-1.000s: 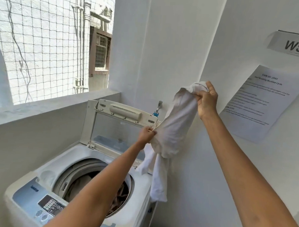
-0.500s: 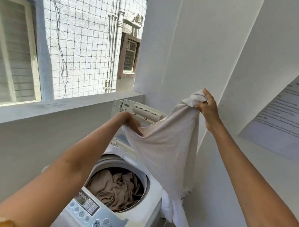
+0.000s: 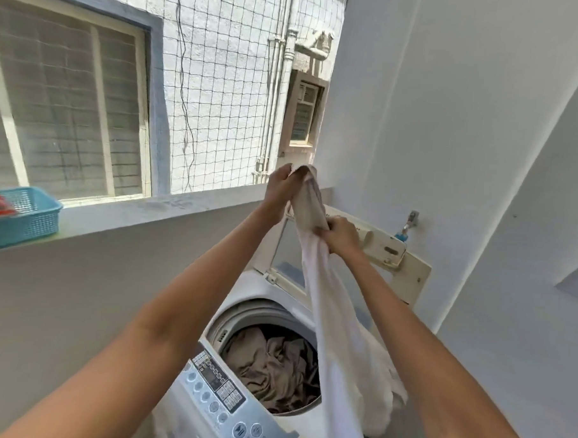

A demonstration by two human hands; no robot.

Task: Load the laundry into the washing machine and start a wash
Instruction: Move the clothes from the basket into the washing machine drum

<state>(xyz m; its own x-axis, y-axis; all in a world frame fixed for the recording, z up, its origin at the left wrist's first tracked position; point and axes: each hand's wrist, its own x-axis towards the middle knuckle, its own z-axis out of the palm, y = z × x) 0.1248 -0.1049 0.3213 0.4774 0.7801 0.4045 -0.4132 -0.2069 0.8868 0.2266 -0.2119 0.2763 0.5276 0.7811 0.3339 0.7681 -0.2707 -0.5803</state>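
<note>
Both hands now close together, left hand above right hand, fingers pinching white garment.

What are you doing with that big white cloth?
A person is loading a top-loading washing machine. Both hands hold a long white garment up over the open drum: the left hand grips its top end, and the right hand pinches it a little lower. The rest hangs down past the opening. Brownish clothes already lie in the drum, and the lid stands open behind.
</note>
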